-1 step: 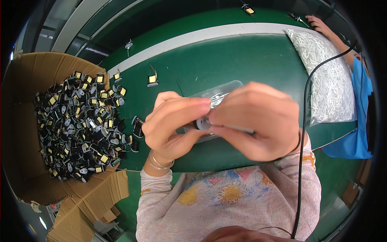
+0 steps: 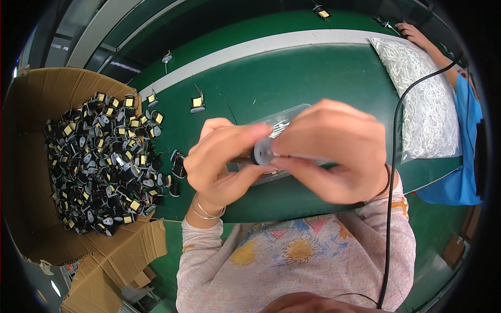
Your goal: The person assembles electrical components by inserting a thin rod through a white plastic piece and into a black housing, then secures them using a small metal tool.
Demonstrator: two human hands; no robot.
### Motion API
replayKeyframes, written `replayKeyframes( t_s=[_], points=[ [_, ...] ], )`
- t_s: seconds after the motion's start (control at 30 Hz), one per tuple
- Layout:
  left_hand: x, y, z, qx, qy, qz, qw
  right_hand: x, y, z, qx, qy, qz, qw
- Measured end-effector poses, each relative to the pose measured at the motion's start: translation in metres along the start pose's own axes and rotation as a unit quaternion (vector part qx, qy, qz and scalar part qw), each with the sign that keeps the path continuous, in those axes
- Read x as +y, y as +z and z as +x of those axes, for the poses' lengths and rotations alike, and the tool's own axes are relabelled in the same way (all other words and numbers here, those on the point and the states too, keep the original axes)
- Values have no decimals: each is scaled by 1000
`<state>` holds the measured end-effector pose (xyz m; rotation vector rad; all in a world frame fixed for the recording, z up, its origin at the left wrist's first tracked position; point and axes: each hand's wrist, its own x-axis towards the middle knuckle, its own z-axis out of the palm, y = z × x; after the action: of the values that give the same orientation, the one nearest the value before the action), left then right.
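My left hand (image 2: 222,161) is closed around a small black device with a round grey end (image 2: 263,151), its thumb and fingertips on either side. The grey face points toward my right hand. My right hand (image 2: 334,151) is pinched close against that grey end and slightly smeared by motion. A thin pale strand shows between its fingers, but what it is cannot be made out. Beneath both hands lies a clear plastic box (image 2: 300,110) with several thin white sticks (image 2: 280,128) in it, partly covered by the hands.
To the left, a cardboard box (image 2: 31,219) holds a heap of similar devices (image 2: 104,161). Single devices (image 2: 198,102) lie on the green table (image 2: 250,73). A bag of small white tubes (image 2: 422,104) lies at the right, beside a black cable (image 2: 395,125) and another person's hand (image 2: 412,32).
My right hand has shifted slightly upward and left. More of the device's grey end now shows between my hands. The left hand stays nearly in place.
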<state>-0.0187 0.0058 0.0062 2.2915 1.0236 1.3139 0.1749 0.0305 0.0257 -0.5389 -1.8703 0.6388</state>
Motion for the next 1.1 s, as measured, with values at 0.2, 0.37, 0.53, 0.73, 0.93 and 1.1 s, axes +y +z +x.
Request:
replayKeyframes(
  t_s=[0.2, 0.37, 0.53, 0.73, 0.93, 1.1],
  points=[
    [1, 11, -5, 87, -109, -213, 967, 7, 0, 2, -1, -35, -79, 996],
    [3, 10, -4, 93, -128, -255, 954, 9, 5, -6, 45, -93, -157, 982],
    [5, 15, -10, 114, -63, -90, 987, 5, 9, -2, 39, -84, -166, 982],
    [3, 22, -10, 181, -79, -231, 953, 21, 18, -2, 42, -68, -17, 997],
    [3, 18, -10, 181, -63, -149, 970, 24, 26, 2, 75, -84, -12, 994],
    [-22, 11, 3, 162, -187, -302, 921, 45, 23, 18, -1, 197, 245, 949]
  ],
)
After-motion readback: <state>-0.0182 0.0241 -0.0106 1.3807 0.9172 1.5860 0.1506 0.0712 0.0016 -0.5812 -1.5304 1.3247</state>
